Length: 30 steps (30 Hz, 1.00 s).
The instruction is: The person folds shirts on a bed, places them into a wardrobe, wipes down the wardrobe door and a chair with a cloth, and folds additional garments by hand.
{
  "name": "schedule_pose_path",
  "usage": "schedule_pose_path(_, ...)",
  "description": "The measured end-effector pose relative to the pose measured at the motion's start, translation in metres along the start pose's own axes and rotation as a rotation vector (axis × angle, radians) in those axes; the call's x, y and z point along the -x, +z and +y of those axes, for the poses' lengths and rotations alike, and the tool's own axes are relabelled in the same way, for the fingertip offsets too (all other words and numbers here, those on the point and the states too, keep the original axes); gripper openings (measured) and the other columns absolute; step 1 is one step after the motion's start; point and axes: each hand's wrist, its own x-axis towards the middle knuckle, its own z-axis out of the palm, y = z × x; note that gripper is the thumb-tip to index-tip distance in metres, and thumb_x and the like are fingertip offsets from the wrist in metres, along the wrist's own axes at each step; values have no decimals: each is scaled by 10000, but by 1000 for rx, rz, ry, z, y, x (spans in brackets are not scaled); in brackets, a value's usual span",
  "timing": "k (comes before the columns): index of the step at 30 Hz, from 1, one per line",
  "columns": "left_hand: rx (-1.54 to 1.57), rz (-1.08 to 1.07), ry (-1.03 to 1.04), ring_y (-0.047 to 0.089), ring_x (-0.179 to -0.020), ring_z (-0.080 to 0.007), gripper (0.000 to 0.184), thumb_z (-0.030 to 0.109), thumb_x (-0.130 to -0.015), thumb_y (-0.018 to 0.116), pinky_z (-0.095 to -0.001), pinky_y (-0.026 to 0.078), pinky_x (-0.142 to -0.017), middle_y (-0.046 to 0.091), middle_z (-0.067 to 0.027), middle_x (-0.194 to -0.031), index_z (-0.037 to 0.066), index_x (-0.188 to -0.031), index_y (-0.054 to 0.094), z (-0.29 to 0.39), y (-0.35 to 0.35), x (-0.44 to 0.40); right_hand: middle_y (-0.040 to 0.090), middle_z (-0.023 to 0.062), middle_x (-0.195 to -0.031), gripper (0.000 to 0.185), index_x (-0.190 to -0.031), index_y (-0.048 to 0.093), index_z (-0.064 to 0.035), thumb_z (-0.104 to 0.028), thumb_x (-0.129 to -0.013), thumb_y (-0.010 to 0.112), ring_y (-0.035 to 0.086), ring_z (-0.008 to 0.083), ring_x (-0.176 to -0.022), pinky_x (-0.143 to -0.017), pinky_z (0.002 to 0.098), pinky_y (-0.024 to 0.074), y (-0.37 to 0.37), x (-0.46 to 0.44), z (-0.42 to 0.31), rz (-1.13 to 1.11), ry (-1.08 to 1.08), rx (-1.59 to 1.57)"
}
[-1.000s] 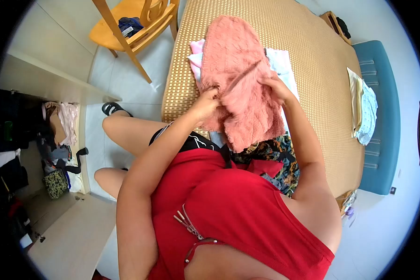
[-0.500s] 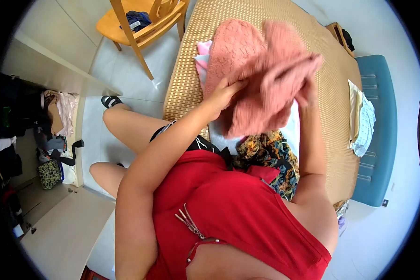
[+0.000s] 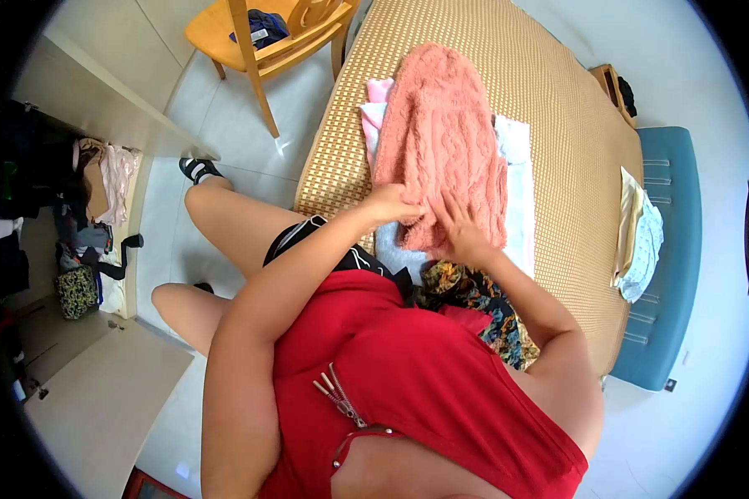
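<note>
A fluffy salmon-pink garment (image 3: 449,125) with a cable pattern lies folded lengthwise on the bed. My left hand (image 3: 394,205) rests at its near left part, fingers curled in and seemingly pinching the fabric. Spread flat on its near right part is my right hand (image 3: 464,231), holding nothing. Under the garment, pale blue, pink and white cloth (image 3: 518,191) sticks out on both sides. A dark floral cloth (image 3: 495,312) lies between the garment and my body.
A woven mat (image 3: 570,116) covers the bed, whose blue headboard (image 3: 670,249) stands at the right with light folded cloth (image 3: 641,241) before it. A wooden chair (image 3: 266,58) with dark clothing is at upper left. Left of my legs, an open cabinet holds clothes and a patterned bag (image 3: 76,293).
The pink garment, bunched and lifted in both hands before, now lies flat and folded on the bed. My right hand has come down and inward, opening flat on it.
</note>
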Motion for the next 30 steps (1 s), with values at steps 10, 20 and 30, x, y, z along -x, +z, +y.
schedule_pose_path(10,-73,-250,206,616,-816,-141,253,214,-842,628,-300,491,-745,686,-64,-930,-5,-964,661,59,35,32,573,212,-1184,637,-1240,523,-14,-296,-714,745,509,399,-1145,-971,477,384,-41,-1,6,237,-83,-99)
schedule_pose_path(20,215,-6,460,538,-971,-120,404,294,-870,648,-268,435,-854,614,-34,-1069,16,-1158,593,94,-43,105,591,129,-1195,581,-1298,464,1,-39,-745,639,581,226,-1043,-905,332,468,-219,-129,41,-266,-17,-479)
schedule_pose_path(30,706,1160,479,617,-912,-163,326,284,-898,555,-293,446,-855,647,-63,-1024,90,-1158,580,-48,-228,388,665,154,-1019,485,-1345,434,-152,-181,-864,491,652,291,-921,-936,385,439,-117,-275,-73,26,-413,1017)
